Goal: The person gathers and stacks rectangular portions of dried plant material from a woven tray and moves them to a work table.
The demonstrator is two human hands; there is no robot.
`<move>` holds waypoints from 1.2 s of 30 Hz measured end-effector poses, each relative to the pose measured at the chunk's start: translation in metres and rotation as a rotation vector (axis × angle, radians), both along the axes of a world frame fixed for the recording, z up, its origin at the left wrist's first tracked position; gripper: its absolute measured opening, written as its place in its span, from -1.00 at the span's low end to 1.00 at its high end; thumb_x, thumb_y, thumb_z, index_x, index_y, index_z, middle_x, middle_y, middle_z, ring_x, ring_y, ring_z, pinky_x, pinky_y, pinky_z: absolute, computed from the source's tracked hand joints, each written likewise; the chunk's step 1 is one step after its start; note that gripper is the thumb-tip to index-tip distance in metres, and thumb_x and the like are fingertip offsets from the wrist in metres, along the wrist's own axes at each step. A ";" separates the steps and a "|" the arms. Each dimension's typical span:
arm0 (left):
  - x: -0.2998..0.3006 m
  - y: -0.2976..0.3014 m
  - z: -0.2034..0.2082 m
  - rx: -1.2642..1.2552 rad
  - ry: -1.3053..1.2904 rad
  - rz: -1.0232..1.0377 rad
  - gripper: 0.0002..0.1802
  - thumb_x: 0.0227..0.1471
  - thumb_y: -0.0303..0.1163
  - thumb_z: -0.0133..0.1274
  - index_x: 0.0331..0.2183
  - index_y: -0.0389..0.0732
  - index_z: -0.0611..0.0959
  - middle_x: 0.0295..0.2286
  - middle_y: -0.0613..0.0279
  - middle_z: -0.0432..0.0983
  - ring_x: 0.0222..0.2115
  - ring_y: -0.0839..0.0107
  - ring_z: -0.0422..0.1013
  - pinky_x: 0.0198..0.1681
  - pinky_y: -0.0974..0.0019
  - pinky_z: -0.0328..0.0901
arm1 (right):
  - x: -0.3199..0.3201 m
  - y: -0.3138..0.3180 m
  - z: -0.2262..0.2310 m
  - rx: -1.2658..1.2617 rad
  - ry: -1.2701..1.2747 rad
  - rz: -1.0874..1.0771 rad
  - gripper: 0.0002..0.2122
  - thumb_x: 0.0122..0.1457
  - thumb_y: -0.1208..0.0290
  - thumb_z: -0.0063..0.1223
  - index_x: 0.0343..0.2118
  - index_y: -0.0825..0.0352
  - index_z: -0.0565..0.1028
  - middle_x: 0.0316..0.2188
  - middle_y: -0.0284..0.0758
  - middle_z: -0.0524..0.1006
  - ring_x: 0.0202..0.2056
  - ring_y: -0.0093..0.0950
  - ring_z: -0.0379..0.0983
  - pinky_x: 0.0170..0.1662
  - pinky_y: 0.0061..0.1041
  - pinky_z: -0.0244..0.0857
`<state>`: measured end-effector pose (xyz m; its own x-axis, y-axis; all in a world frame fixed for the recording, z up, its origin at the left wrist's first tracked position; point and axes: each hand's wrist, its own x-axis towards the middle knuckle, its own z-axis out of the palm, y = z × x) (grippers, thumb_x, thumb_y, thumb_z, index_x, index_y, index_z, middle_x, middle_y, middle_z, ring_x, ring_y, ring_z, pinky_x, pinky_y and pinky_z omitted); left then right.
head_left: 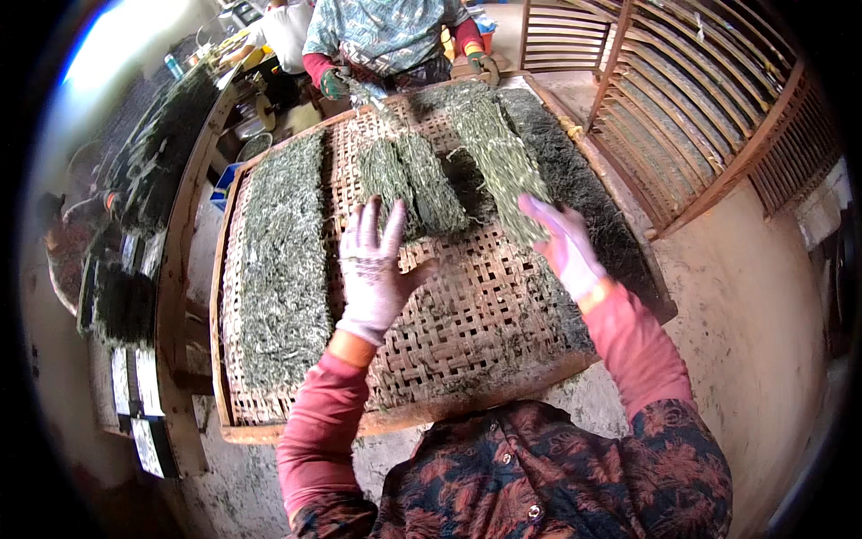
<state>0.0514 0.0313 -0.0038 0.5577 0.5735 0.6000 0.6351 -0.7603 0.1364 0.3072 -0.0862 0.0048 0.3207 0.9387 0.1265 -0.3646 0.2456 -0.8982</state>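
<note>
My left hand [373, 274], in a pale glove, is spread open over a woven bamboo tray [431, 350] with a wooden frame. Two short, matted strips of green shredded fibre [413, 180] lie just beyond its fingertips. My right hand [570, 247], gloved too and slightly blurred, has its fingers stretched over the near end of a longer green fibre strip [494, 153]; whether it touches the strip is unclear. On the tray's left lies a wide pale-green fibre strip [285, 260]. A darker fibre mat [584, 189] covers the right side.
Across the tray, a person in a patterned top [386, 36] works with gloved hands [334, 83]. Slatted wooden racks [687, 99] stand at right. Dark fibre bundles [157, 171] are piled on the left beside a wooden beam [184, 234]. A blue crate [224, 186] sits by the tray.
</note>
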 end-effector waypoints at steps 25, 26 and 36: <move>0.021 0.060 -0.043 0.112 0.365 0.027 -0.42 -0.01 -0.32 -0.03 0.05 -0.34 0.35 -0.05 -0.20 0.26 -0.06 -0.04 0.25 0.01 -0.02 0.21 | -0.013 0.130 -0.020 -0.752 -1.202 -0.274 -0.32 0.01 -0.23 0.04 -0.10 0.42 0.49 -0.07 0.01 0.49 -0.02 -0.08 0.43 0.05 -0.24 0.27; 0.009 0.060 -0.036 0.051 0.351 0.022 -0.37 -0.04 -0.27 0.04 0.07 -0.32 0.35 -0.05 -0.18 0.27 -0.06 -0.03 0.25 0.02 -0.02 0.19 | -0.023 0.131 -0.007 -0.780 -1.241 -0.226 -0.32 0.02 -0.24 0.02 -0.11 0.41 0.50 -0.06 0.01 0.49 -0.02 -0.07 0.43 0.05 -0.24 0.27; 0.011 -0.054 -0.022 -0.185 0.066 -0.437 -0.21 -0.11 -0.11 0.25 0.13 -0.18 0.38 0.10 -0.07 0.24 0.10 -0.05 0.17 0.16 -0.05 0.05 | 0.065 -0.032 0.039 -0.367 -1.149 -0.442 -0.60 0.14 0.22 0.14 -0.02 0.36 0.47 -0.23 -0.21 0.58 -0.22 -0.46 0.52 -0.10 -0.51 0.38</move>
<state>0.0621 -0.0226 -0.0262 0.8036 0.3710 0.4655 0.2735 -0.9247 0.2648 0.3717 -0.1183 0.0437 0.4920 0.8194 0.2941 0.7091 -0.1812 -0.6814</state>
